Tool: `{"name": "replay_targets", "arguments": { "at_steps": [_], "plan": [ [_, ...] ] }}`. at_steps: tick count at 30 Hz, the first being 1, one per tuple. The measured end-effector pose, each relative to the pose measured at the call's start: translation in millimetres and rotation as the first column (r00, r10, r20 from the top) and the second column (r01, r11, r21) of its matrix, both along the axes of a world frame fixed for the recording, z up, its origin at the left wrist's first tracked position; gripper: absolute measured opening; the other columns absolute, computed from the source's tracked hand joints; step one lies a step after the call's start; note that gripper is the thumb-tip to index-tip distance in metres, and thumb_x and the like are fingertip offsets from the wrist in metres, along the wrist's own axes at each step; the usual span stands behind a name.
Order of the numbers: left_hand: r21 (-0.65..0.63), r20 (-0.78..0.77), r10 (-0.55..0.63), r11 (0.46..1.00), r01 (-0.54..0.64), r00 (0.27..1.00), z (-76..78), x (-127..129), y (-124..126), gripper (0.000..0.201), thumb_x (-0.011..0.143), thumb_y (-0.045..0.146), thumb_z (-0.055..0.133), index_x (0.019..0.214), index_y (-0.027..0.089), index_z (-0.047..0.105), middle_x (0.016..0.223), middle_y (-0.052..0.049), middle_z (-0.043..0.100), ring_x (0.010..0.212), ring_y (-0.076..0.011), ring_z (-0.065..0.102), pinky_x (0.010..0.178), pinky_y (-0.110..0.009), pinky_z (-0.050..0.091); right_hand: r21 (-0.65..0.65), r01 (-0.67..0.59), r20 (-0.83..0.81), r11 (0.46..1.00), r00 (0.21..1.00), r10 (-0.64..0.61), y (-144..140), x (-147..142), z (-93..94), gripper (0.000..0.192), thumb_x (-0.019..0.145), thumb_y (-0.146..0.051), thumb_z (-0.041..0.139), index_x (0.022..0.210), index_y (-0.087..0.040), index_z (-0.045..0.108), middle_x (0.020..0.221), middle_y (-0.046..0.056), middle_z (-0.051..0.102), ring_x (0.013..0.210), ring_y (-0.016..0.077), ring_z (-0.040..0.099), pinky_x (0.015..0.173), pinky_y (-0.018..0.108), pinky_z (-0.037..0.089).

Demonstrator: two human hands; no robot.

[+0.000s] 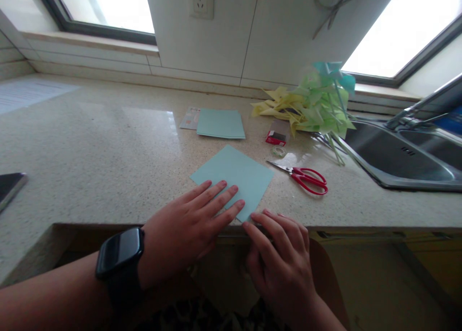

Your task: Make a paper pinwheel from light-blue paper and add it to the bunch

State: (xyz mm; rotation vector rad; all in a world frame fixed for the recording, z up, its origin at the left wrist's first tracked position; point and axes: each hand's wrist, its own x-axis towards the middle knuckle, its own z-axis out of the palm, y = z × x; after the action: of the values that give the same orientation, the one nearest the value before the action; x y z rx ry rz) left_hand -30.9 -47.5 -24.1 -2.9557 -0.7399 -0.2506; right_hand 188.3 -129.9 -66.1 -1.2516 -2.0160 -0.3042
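Observation:
A light blue square sheet of paper (234, 167) lies on the counter, turned so a corner points at me. My left hand (197, 213) rests flat on its lower left part, fingers spread; a black smartwatch (121, 251) is on that wrist. With bent fingers, my right hand (279, 254) touches the paper's near corner at the counter edge. Its thumb is partly in shadow under the fingers, and I see nothing held in it. Red-handled scissors (306, 177) lie to the right of the sheet, blades towards it.
Behind the sheet is a stack of light blue paper (221, 123). A roll of tape (279, 151) and a small red box (276, 137) lie near paper pinwheels (321, 102). At right is a steel sink (382, 182); at far left, a dark flat device (10, 186).

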Motion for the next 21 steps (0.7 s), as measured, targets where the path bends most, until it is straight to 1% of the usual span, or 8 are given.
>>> {"name": "replay_targets", "arguments": {
  "at_steps": [4, 9, 13, 16, 19, 21],
  "plan": [
    [-0.004, -0.010, 0.007, 1.000, -0.007, 1.000, 0.0, 0.6, -0.1, 0.066, 0.098, 0.027, 0.058, 0.158, 0.022, 0.031, 0.167, -0.011, 0.031, 0.153, -0.0314, 0.028, 0.124, -0.049, 0.024, -0.005, -0.006, 0.002, 1.000, 1.000, 0.006, 0.4, 1.4, 0.1, 0.035, 0.087, -0.007, 0.062, 0.119, -0.018, 0.069, 0.123, 0.010, 0.070, 0.115, 0.0315, 0.059, 0.098, 0.053, 0.042],
    [-0.010, -0.023, 0.007, 1.000, -0.008, 1.000, 0.8, -0.4, 0.8, 0.069, 0.097, 0.034, 0.058, 0.159, 0.021, 0.029, 0.168, -0.011, 0.028, 0.154, -0.0315, 0.025, 0.126, -0.049, 0.019, -0.015, -0.014, 0.006, 1.000, 1.000, 0.014, 0.0, 3.5, 0.8, 0.036, 0.088, -0.008, 0.061, 0.122, -0.019, 0.069, 0.123, 0.010, 0.069, 0.116, 0.0308, 0.059, 0.099, 0.052, 0.042],
    [0.017, -0.016, -0.032, 0.999, 0.032, 0.999, 2.2, -1.6, 1.6, 0.068, 0.100, 0.033, 0.054, 0.160, 0.018, 0.025, 0.169, -0.008, 0.024, 0.156, -0.0288, 0.021, 0.127, -0.049, 0.015, -0.022, -0.011, 0.008, 1.000, 1.000, 0.011, -1.3, 2.9, 0.8, 0.036, 0.088, -0.008, 0.061, 0.122, -0.019, 0.068, 0.123, 0.010, 0.069, 0.116, 0.0295, 0.058, 0.100, 0.051, 0.041],
    [-0.008, -0.020, -0.065, 0.998, 0.065, 0.998, 2.4, -2.4, 1.7, 0.064, 0.100, 0.029, 0.052, 0.159, 0.021, 0.027, 0.168, -0.006, 0.027, 0.154, -0.0266, 0.025, 0.126, -0.048, 0.019, -0.033, -0.006, 0.012, 0.999, 1.000, 0.006, -1.2, 2.5, 0.5, 0.037, 0.089, -0.010, 0.060, 0.124, -0.020, 0.068, 0.123, 0.009, 0.068, 0.116, 0.0295, 0.058, 0.100, 0.051, 0.041],
    [-0.040, -0.016, -0.058, 0.998, 0.057, 0.998, 2.1, -2.4, 1.8, 0.063, 0.099, 0.027, 0.054, 0.158, 0.024, 0.031, 0.167, -0.005, 0.031, 0.153, -0.0270, 0.030, 0.125, -0.048, 0.024, -0.033, -0.006, 0.011, 0.999, 1.000, 0.006, -0.1, 2.6, 0.6, 0.038, 0.088, -0.009, 0.060, 0.123, -0.020, 0.068, 0.122, 0.009, 0.068, 0.115, 0.0295, 0.058, 0.100, 0.051, 0.041],
    [-0.048, -0.010, -0.048, 0.998, 0.048, 0.999, 1.8, -1.8, 2.1, 0.063, 0.099, 0.025, 0.055, 0.157, 0.025, 0.032, 0.166, -0.005, 0.032, 0.152, -0.0273, 0.031, 0.125, -0.049, 0.025, -0.033, -0.008, 0.006, 0.999, 1.000, 0.008, 0.5, 2.7, 1.0, 0.039, 0.088, -0.008, 0.060, 0.124, -0.019, 0.068, 0.121, 0.010, 0.068, 0.114, 0.0294, 0.058, 0.100, 0.051, 0.041]
  ]
}}
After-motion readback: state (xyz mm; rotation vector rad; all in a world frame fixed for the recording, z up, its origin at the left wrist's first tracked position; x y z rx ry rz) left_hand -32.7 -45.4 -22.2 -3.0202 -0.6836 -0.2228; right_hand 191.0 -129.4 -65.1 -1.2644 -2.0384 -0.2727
